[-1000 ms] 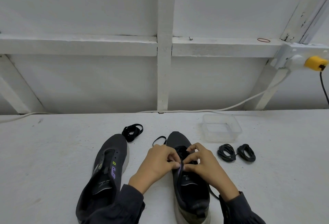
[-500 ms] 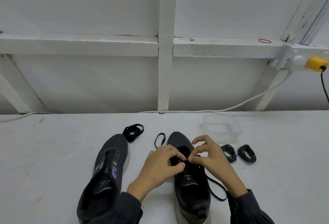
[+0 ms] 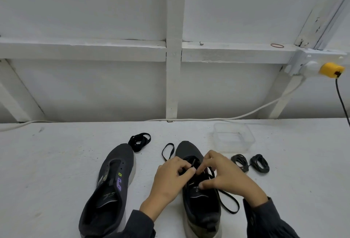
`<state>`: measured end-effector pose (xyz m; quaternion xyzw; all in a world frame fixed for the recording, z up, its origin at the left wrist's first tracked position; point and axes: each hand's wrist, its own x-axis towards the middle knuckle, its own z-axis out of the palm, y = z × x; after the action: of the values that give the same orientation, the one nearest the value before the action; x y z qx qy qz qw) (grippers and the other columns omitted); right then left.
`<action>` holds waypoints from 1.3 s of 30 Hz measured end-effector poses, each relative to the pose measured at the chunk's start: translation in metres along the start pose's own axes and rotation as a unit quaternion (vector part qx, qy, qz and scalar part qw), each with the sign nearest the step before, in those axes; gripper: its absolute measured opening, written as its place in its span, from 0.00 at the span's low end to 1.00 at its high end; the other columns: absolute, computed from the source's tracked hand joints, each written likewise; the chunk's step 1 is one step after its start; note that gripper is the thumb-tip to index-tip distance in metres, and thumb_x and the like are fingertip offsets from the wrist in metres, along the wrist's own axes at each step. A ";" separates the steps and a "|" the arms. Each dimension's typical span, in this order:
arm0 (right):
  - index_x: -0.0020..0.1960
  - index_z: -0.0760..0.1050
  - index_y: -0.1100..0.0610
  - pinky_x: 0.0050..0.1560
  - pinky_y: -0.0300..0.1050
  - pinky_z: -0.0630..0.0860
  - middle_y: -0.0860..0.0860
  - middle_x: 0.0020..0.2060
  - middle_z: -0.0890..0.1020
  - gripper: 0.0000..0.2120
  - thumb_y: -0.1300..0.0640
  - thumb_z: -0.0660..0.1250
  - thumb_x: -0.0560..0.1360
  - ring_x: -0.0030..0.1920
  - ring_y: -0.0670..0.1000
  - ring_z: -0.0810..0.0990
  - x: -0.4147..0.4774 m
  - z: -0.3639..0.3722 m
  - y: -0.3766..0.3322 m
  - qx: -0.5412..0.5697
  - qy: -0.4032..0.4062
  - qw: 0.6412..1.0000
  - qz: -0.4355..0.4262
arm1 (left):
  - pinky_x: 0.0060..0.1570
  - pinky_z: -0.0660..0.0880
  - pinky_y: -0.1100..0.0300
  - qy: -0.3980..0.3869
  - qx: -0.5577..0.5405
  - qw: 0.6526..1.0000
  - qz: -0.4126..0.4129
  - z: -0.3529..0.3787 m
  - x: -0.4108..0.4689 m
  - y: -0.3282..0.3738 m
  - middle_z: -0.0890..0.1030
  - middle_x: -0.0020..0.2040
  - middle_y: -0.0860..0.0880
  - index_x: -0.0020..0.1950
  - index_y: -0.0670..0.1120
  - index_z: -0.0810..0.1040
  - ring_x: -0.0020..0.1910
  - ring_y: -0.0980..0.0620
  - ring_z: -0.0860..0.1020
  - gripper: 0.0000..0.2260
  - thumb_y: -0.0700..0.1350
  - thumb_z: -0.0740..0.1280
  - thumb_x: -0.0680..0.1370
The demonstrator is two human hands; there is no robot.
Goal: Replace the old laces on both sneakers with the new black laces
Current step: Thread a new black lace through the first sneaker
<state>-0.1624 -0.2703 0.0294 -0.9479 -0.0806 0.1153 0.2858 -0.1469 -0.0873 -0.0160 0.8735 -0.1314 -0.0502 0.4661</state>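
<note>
My left hand (image 3: 170,179) pinches a black lace (image 3: 228,202) above a dark sneaker (image 3: 200,207); my right hand (image 3: 227,178) reaches in beside it.

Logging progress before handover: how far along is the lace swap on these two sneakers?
Done: the left sneaker is stripped, eyelets bare. In hand: the left hand and right hand pinch a black lace over the eyelets of the right sneaker, slack looping off both sides. Left: finish this one, then lace the left sneaker; a lace bundle lies by its toe, two coils on the right.
</note>
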 end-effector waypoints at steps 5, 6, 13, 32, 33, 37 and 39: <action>0.36 0.79 0.42 0.46 0.41 0.71 0.43 0.45 0.73 0.07 0.50 0.76 0.67 0.46 0.40 0.72 0.002 0.021 -0.005 0.001 0.042 0.999 -0.018 | 0.43 0.68 0.70 0.017 -0.048 0.999 0.016 0.000 -0.002 0.000 0.80 0.43 0.57 0.40 0.58 0.82 0.45 0.60 0.77 0.05 0.50 0.71 0.76; 0.34 0.78 0.42 0.45 0.39 0.71 0.43 0.42 0.74 0.09 0.52 0.77 0.67 0.44 0.40 0.73 0.003 0.020 -0.002 0.045 0.065 0.997 -0.011 | 0.42 0.68 0.70 0.021 -0.063 0.998 0.019 0.001 -0.003 0.001 0.81 0.43 0.56 0.40 0.59 0.82 0.45 0.60 0.77 0.06 0.49 0.71 0.76; 0.40 0.79 0.52 0.41 0.37 0.72 0.51 0.36 0.82 0.07 0.63 0.71 0.74 0.37 0.44 0.76 0.003 0.022 0.008 0.255 0.098 0.962 0.027 | 0.40 0.69 0.70 0.041 -0.154 0.987 0.006 0.007 -0.004 -0.002 0.83 0.43 0.54 0.42 0.56 0.86 0.41 0.62 0.78 0.05 0.47 0.72 0.76; 0.45 0.81 0.63 0.32 0.30 0.66 0.45 0.31 0.80 0.02 0.65 0.70 0.75 0.31 0.40 0.72 0.007 0.022 0.013 0.377 0.069 0.922 -0.062 | 0.44 0.74 0.69 -0.013 -0.157 0.987 0.030 -0.002 0.013 -0.004 0.84 0.40 0.57 0.39 0.57 0.85 0.41 0.61 0.81 0.07 0.44 0.77 0.70; 0.44 0.81 0.61 0.33 0.30 0.67 0.45 0.31 0.79 0.02 0.63 0.70 0.73 0.32 0.40 0.72 0.006 0.023 0.012 0.373 0.078 0.922 -0.063 | 0.46 0.75 0.68 -0.004 -0.169 0.985 0.031 -0.001 0.012 -0.004 0.85 0.42 0.56 0.42 0.57 0.85 0.43 0.60 0.82 0.08 0.44 0.78 0.70; 0.37 0.82 0.50 0.39 0.31 0.69 0.47 0.38 0.79 0.11 0.64 0.72 0.72 0.36 0.42 0.72 0.010 0.032 0.013 0.341 0.151 0.927 -0.046 | 0.57 0.76 0.64 -0.017 -0.276 0.961 0.023 0.003 0.006 0.002 0.84 0.54 0.51 0.60 0.48 0.80 0.56 0.55 0.81 0.18 0.37 0.76 0.71; 0.35 0.82 0.48 0.37 0.31 0.69 0.43 0.38 0.77 0.11 0.64 0.73 0.70 0.35 0.40 0.72 0.012 0.034 0.010 0.343 0.174 0.921 -0.056 | 0.58 0.75 0.65 -0.037 -0.282 0.958 0.016 0.008 0.005 0.005 0.84 0.55 0.53 0.61 0.49 0.79 0.57 0.56 0.81 0.20 0.37 0.76 0.71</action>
<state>-0.1592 -0.2587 -0.0058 -0.7907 -0.0378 -0.0467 0.6093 -0.1449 -0.0973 -0.0164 0.7016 -0.1432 -0.1103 0.6893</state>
